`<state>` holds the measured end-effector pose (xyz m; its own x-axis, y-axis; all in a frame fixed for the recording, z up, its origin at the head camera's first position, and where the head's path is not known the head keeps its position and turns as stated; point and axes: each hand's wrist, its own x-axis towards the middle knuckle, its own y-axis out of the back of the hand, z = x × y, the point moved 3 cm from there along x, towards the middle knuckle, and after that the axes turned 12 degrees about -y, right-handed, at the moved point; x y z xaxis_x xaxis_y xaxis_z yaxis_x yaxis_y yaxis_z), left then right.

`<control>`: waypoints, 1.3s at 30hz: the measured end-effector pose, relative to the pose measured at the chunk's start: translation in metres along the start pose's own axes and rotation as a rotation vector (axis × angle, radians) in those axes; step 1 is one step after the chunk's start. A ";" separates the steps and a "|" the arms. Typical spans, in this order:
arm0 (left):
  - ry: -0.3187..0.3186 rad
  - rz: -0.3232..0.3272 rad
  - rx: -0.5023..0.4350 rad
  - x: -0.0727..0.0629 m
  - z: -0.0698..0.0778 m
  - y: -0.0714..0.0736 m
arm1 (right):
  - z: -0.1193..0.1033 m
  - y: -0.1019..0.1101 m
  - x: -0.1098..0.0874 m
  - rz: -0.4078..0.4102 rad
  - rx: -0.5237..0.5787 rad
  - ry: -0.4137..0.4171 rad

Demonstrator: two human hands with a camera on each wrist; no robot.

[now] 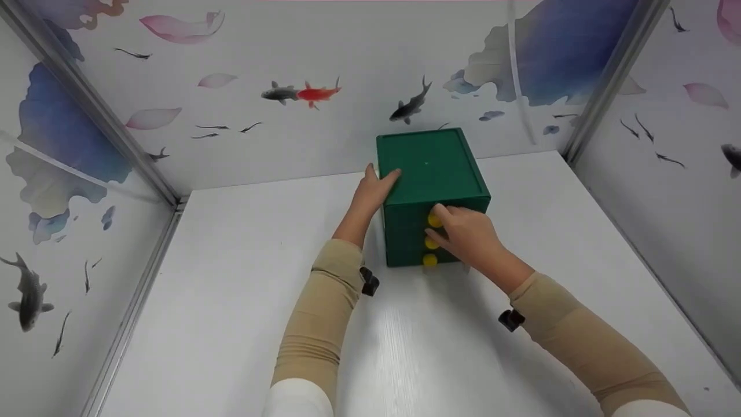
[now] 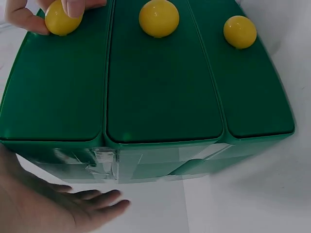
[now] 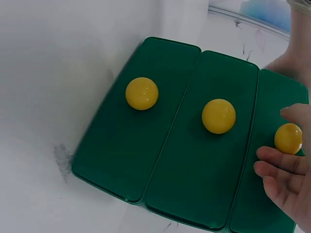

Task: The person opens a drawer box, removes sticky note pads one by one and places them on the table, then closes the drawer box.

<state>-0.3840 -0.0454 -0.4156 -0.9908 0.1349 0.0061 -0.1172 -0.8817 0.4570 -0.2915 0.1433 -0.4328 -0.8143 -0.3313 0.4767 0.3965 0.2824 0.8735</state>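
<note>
A green cabinet of three drawers [image 1: 431, 165] stands on the white tabletop, each drawer front carrying a round yellow knob. My right hand [image 1: 472, 231] is at the top drawer, its thumb and fingers around the top knob [image 2: 62, 20]. The middle knob [image 3: 218, 116] and bottom knob [image 3: 142, 93] are untouched. All drawer fronts look flush. At the cabinet's left side is my left hand [image 1: 373, 191], its thumb at the top edge and its fingers extended along the side. In the left wrist view, the left hand [image 2: 53, 201] has straight fingers beside the cabinet's taped side.
The white tabletop [image 1: 231, 289] extends around the cabinet. Behind it rises a white wall panel [image 1: 347, 46] printed with fish and petals. Side panels with metal corner posts [image 1: 619, 81] stand left and right.
</note>
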 end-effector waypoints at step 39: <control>0.179 -0.250 -0.098 -0.013 -0.014 0.002 | 0.001 -0.010 0.004 0.196 0.033 0.061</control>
<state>-0.3723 -0.0551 -0.4269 -0.9257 0.2783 -0.2562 -0.3554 -0.8720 0.3367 -0.2994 0.1395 -0.4399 -0.6953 -0.3205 0.6434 0.5301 0.3759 0.7601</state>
